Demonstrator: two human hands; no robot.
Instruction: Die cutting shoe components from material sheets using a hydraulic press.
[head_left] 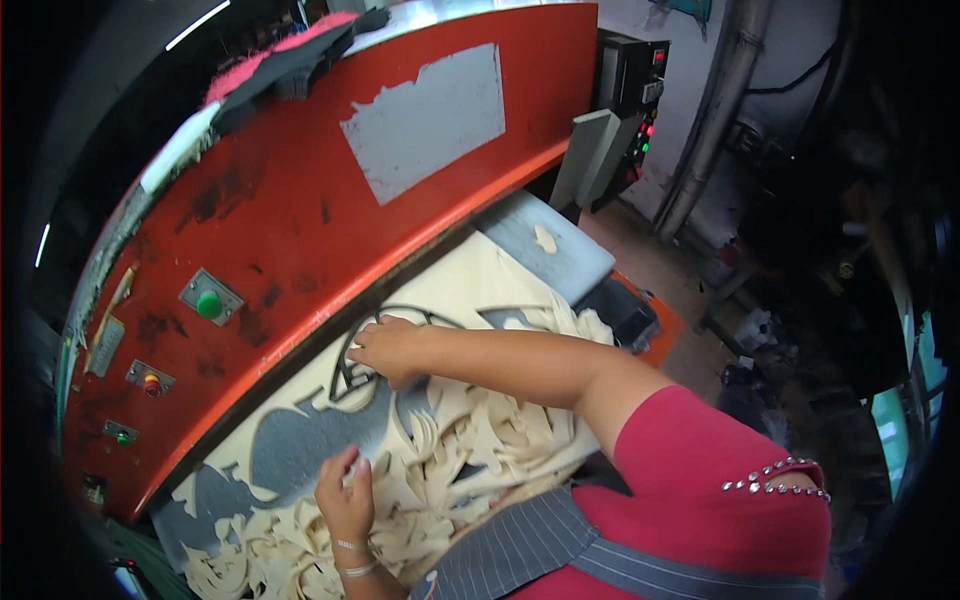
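My right hand (395, 350) reaches across the cream sheet material (450, 275), its fingers curled over the black curved frame of a cutting die (339, 380). The die lies on the sheet, close to the red machine beam; my hand and forearm hide part of it. My left hand (346, 500) hovers nearer to me with thumb and fingers apart, nothing visible in it. Under and around it are cream offcut strips (290, 540). Large rounded openings in the sheet show the grey cutting board (320, 440) beneath.
The red press beam (300, 190) spans the far side, with a green button (209, 305) and a red button (152, 385) on its face. A pale grey board (550, 240) bearing a small cream piece adjoins the work surface. A lit control box (640, 110) stands beyond.
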